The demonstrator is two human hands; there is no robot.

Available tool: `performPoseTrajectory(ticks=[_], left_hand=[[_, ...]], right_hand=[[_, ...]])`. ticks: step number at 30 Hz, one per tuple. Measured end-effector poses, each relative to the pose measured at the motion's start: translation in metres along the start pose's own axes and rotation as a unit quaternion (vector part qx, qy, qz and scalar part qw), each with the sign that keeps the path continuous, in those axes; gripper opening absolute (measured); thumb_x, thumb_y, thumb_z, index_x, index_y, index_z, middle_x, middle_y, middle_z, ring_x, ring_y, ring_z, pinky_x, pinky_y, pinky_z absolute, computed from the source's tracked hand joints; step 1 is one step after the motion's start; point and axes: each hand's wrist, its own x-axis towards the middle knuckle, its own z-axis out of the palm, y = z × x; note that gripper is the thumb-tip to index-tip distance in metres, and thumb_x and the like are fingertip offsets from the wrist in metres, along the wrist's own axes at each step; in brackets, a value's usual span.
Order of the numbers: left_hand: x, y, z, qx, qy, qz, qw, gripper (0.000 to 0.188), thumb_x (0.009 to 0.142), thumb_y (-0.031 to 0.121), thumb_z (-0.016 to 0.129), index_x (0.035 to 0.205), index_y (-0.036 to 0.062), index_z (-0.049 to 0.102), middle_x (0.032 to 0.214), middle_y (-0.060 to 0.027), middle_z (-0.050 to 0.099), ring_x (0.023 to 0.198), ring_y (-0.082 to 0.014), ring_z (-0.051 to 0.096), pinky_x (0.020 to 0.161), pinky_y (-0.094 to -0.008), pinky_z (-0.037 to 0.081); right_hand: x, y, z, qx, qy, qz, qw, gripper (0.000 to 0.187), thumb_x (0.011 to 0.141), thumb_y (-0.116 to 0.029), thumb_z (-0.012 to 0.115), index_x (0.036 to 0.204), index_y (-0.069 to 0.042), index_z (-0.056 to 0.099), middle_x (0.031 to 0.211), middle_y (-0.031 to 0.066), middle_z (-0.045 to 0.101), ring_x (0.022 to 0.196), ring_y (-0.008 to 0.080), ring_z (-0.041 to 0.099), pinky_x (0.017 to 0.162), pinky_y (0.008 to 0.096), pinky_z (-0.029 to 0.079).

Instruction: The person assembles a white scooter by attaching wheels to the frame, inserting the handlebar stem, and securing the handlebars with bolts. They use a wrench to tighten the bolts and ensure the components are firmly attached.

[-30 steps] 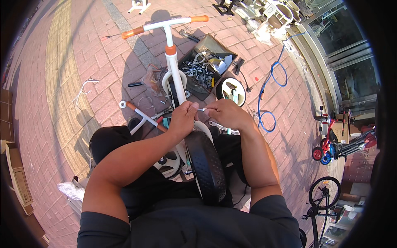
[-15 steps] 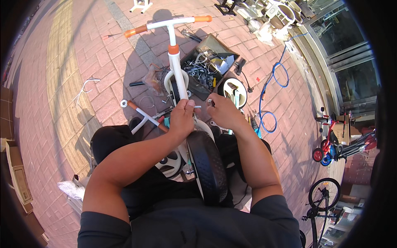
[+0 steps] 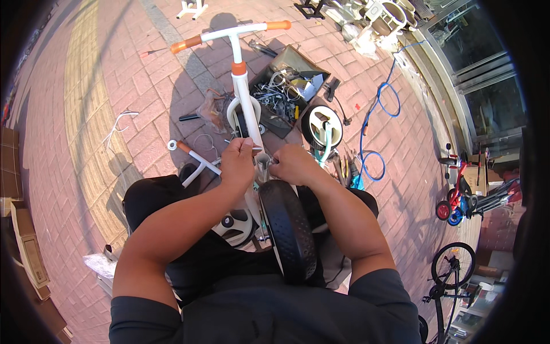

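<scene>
While the white scooter frame (image 3: 247, 109) is lying across the person's lap with its orange-gripped handlebar (image 3: 229, 34) pointing away toward twelve o'clock, both hands are closing in on one spot of the stem just above the black rear tyre (image 3: 289, 229). The left hand (image 3: 238, 161) is curling its fingers around the stem from the nine o'clock side, thumb and forefinger pinched on a small pale part that is too tiny to name; the right hand (image 3: 292, 164) is bunching into a loose fist at three o'clock of the stem, and what it grips, if anything, I cannot tell. Compared with a second ago, the hands are sitting lower and closer together, the slim rod once bridging them no longer showing, which suggests the fitting is being seated at the joint. An open toolbox of tangled metal parts (image 3: 289, 86) is resting on the brick paving at one o'clock, beside a loose wheel (image 3: 322, 127) and a blue cable (image 3: 375, 123).
</scene>
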Motion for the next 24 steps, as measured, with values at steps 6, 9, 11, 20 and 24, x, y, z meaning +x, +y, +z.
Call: performPoseTrajectory(ticks=[6,9,11,20,24], left_hand=[[-0.021,0.01,-0.019,0.114,-0.048,-0.097,0.988,0.026,0.106,0.022,0.055,0.1,0.0014,0.069,0.081,-0.0013,0.062,0.071,-0.01,0.057,0.065,-0.0266,0.049],[-0.025,0.011,-0.021,0.048,-0.076,-0.147,0.985,0.023,0.106,0.019,0.054,0.109,0.0003,0.069,0.086,-0.0023,0.064,0.073,-0.0105,0.059,0.067,-0.026,0.051],[-0.028,0.012,-0.022,0.02,-0.081,-0.149,0.985,0.024,0.106,0.015,0.054,0.117,-0.0008,0.067,0.092,-0.0039,0.065,0.076,-0.0116,0.062,0.071,-0.0266,0.054],[-0.03,0.017,-0.028,-0.073,-0.053,-0.174,0.981,0.028,0.105,0.007,0.051,0.127,-0.0076,0.06,0.108,-0.0109,0.067,0.088,-0.0156,0.067,0.085,-0.0291,0.06],[-0.031,0.022,-0.029,-0.071,-0.057,-0.183,0.979,0.028,0.106,0.009,0.051,0.127,-0.0063,0.06,0.108,-0.01,0.068,0.088,-0.015,0.067,0.084,-0.0298,0.06]], right_hand=[[0.003,-0.001,0.0,0.004,-0.014,0.027,1.0,0.028,0.076,-0.028,0.067,0.079,-0.001,0.075,0.082,0.0254,0.069,0.079,0.0441,0.069,0.077,0.0502,0.056],[0.006,-0.002,0.001,-0.003,-0.015,0.032,0.999,0.028,0.076,-0.028,0.068,0.079,-0.001,0.075,0.083,0.0249,0.07,0.081,0.0439,0.07,0.077,0.0501,0.057],[0.006,-0.002,0.0,-0.006,-0.018,0.032,0.999,0.028,0.076,-0.028,0.068,0.079,-0.001,0.075,0.084,0.0248,0.07,0.082,0.0437,0.07,0.077,0.0503,0.057],[0.005,-0.007,-0.005,-0.002,-0.031,0.041,0.999,0.028,0.076,-0.027,0.068,0.08,-0.001,0.076,0.084,0.0251,0.071,0.084,0.0433,0.07,0.078,0.0498,0.057],[0.004,-0.004,-0.002,0.009,-0.005,0.013,1.0,0.03,0.077,-0.03,0.065,0.077,-0.001,0.074,0.076,0.0256,0.067,0.076,0.0443,0.067,0.073,0.0518,0.054]])
